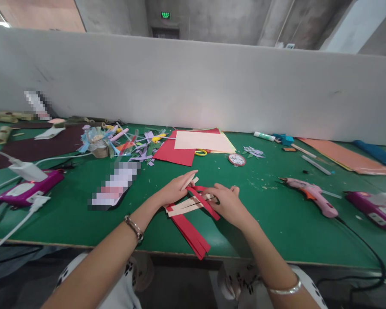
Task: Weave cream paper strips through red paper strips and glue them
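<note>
Red paper strips (pixel 193 236) and cream paper strips (pixel 184 207) cross one another in front of me, just above the table's near edge. My left hand (pixel 176 189) is closed on the strips at their upper left, with a short cream end poking out past the fingers. On the other side, my right hand (pixel 227 201) pinches the strips' right ends between thumb and fingers. One red strip slants over the cream ones between the hands. A fan of red strips hangs toward the table's front edge. My fingers hide part of the crossing.
Coloured paper sheets (pixel 199 140) lie beyond my hands, over yellow-handled scissors (pixel 200 152). A round white disc (pixel 236 159) is nearby. At right are a pink glue gun (pixel 312 195) and a purple power strip (pixel 373 210); another power strip (pixel 32 189), left. A phone (pixel 116 186) lies left of my hands.
</note>
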Demonstrator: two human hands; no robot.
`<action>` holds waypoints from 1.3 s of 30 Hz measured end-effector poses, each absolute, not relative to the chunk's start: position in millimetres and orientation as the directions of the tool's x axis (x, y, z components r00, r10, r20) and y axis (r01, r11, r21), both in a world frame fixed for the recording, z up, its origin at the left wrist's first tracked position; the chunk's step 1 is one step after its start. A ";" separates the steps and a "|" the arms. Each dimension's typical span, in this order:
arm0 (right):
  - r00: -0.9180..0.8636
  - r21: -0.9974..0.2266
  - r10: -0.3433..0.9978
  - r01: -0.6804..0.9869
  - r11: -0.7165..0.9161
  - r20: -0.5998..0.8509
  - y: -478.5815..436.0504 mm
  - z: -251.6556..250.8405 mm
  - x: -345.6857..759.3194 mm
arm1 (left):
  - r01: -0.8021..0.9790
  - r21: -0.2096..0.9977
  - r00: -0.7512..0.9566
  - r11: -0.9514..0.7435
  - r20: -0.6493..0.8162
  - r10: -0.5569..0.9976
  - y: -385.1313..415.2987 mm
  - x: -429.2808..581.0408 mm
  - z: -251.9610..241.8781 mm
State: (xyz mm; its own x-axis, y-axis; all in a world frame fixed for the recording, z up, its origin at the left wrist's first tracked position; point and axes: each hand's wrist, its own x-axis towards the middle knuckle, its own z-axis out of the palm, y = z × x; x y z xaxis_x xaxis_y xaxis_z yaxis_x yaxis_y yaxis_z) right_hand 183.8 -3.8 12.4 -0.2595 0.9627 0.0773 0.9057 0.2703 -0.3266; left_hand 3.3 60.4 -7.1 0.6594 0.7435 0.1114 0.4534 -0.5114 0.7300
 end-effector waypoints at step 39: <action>-0.390 0.033 0.743 0.895 0.445 0.544 -7.6 13.7 175.8 | 0.505 0.571 0.705 -0.647 0.161 0.691 63.2 5.5 -7.6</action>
